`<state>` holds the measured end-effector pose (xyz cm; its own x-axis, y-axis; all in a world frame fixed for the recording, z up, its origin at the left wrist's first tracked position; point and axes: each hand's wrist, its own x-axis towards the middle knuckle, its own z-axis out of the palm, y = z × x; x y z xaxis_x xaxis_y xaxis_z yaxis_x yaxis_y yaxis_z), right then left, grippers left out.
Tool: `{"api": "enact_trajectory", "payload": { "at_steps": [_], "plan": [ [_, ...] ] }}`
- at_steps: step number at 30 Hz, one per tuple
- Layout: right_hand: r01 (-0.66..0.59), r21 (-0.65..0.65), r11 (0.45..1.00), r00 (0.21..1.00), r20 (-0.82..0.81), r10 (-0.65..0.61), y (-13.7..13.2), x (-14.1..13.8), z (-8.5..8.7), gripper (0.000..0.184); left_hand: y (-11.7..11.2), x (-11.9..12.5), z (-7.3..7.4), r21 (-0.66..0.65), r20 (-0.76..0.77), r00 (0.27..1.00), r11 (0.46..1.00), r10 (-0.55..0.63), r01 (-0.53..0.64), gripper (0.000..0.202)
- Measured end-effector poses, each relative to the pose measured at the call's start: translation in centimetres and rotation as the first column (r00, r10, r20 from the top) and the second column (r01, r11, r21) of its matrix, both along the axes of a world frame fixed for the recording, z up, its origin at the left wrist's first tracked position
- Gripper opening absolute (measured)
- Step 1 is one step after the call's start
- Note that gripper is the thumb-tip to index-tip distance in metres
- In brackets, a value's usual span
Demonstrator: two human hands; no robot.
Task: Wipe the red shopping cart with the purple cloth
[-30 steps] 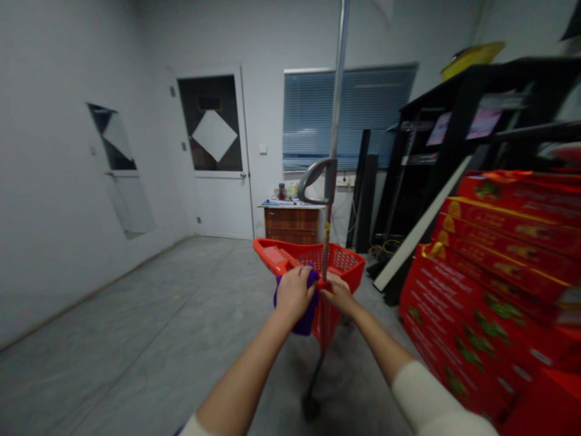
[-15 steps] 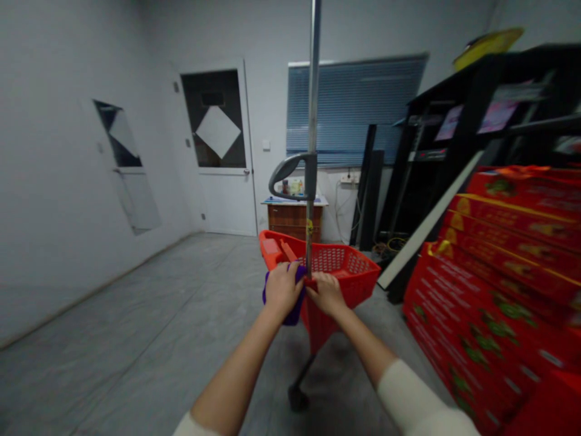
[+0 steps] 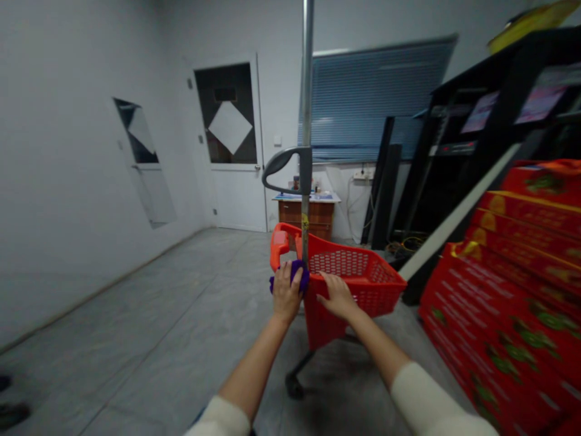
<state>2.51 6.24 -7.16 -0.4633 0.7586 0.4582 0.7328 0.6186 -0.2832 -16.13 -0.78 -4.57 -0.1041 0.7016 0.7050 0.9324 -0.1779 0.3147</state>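
A red plastic shopping basket on wheels stands in front of me, with a tall metal pole and grey handle rising from its near rim. My left hand is closed on a purple cloth, pressed against the basket's near left corner at the pole's base. My right hand rests on the basket's near rim just right of the pole, fingers curled over the edge.
Stacked red cartons fill the right side. Black shelving and a leaning white board stand behind them. A wooden cabinet, a white door and window blinds lie ahead. Grey floor spreads left.
The view has swung left and the basket now shows more of its side. Both hands stay at the near rim, and the left hand with the cloth has slid slightly up the corner.
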Motion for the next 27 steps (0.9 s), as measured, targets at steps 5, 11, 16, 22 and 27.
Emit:
{"api": "enact_trajectory", "payload": {
  "at_steps": [5, 11, 16, 22, 27],
  "plan": [
    [0.027, -0.055, 0.998, 0.999, 0.026, -0.026, -0.7, -1.4, 0.4, 0.079, 1.6, -0.9, 1.2, 0.079, 0.227, 0.959, 0.979, 0.167, -0.189, 0.048],
    [0.045, -0.169, 0.985, 0.997, 0.075, -0.032, -2.4, -3.7, 2.2, 0.089, 3.3, 0.6, -3.8, 0.43, 0.32, 0.945, 0.879, 0.065, -0.206, 0.054],
    [0.027, -0.207, 0.978, 0.996, 0.089, -0.008, -3.2, -5.8, 2.4, 0.092, 3.8, -0.8, -4.5, 0.502, 0.34, 0.94, 0.848, -0.012, -0.171, 0.055],
    [-0.075, -0.19, 0.979, 0.995, 0.053, 0.086, -3.5, -7.0, 1.5, 0.097, 3.9, -2.1, -5.2, 0.498, 0.296, 0.953, 0.841, 0.065, -0.212, 0.06],
    [-0.098, -0.168, 0.981, 0.994, 0.023, 0.104, -3.2, -5.9, -0.2, 0.099, 3.3, -3.5, -7.4, 0.456, -0.142, 0.989, 0.884, -0.039, 0.101, 0.056]
  ]
}}
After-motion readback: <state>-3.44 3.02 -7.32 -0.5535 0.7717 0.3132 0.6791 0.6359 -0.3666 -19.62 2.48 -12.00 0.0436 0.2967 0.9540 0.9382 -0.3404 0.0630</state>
